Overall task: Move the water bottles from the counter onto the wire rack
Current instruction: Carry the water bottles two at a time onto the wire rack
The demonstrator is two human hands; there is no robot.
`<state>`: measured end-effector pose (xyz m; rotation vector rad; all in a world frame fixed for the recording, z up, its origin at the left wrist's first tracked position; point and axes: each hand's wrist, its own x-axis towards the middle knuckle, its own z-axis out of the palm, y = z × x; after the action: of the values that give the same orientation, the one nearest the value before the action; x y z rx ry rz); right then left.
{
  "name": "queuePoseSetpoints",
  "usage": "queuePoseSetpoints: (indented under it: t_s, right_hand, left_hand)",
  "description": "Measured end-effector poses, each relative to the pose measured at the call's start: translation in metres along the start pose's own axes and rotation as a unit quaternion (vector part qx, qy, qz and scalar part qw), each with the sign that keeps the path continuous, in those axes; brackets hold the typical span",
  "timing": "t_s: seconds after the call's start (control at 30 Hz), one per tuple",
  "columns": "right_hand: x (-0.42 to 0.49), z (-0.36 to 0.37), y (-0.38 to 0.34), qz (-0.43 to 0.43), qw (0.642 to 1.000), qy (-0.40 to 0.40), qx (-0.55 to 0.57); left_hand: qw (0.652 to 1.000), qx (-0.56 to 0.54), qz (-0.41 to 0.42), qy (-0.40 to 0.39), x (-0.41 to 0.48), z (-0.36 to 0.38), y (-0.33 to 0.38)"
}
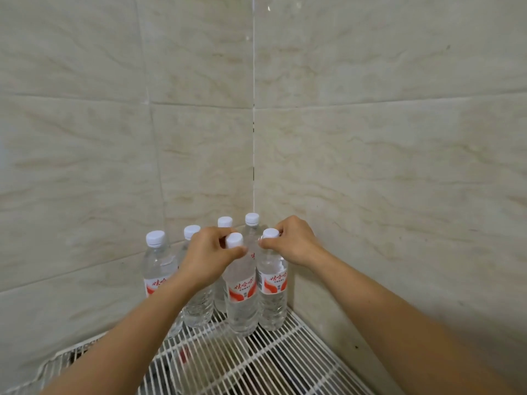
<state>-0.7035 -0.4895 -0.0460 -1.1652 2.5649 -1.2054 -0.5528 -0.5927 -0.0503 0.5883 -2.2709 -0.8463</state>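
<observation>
Several clear water bottles with white caps and red-and-white labels stand upright on the white wire rack (273, 363) in the tiled corner. My left hand (209, 253) grips the neck of the front middle bottle (241, 297) just under its cap. My right hand (293, 242) pinches the neck of the front right bottle (272, 295) at its cap. Both bottles have their bases on the rack wires. Behind them stand the far left bottle (156, 266), a second one (191, 231) partly hidden by my left hand, and two at the back (224, 222) (252, 219).
Beige marble-look tile walls (370, 166) meet in a corner right behind the bottles and close in the rack on its left and right. Bare rack wires lie in front of the bottles. Dark objects show dimly below the rack.
</observation>
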Motion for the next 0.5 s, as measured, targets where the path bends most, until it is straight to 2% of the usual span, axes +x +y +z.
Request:
queuePoseSetpoints:
  t_s: [0.5]
  right_hand:
    - [0.003,-0.004,0.005,0.004,1.0,-0.011,-0.013]
  left_hand:
    - [1.0,-0.005,0.0,-0.013,0.003,0.014,0.003]
